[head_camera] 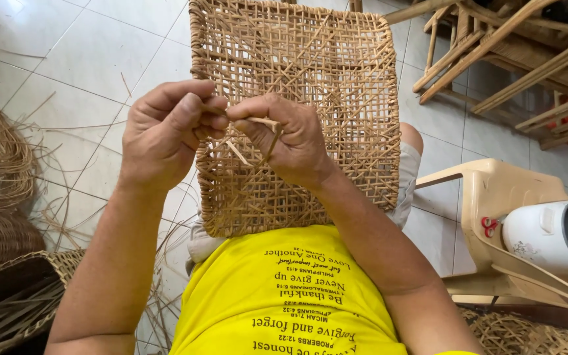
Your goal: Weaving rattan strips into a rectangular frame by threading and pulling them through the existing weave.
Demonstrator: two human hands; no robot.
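At centre frame, left hand point(165, 131) and right hand point(284, 141) both pinching one thin cane strip point(267, 123), woven cane panel point(336, 79) resting on the lap behind them

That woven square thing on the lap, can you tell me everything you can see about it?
The woven panel is a tan, roughly square piece of open cane lattice with a thicker bound edge. It rests tilted on the person's lap, reaching out over the tiled floor. Loose strand ends poke out. The left hand and right hand pinch a thin strand in front of it.
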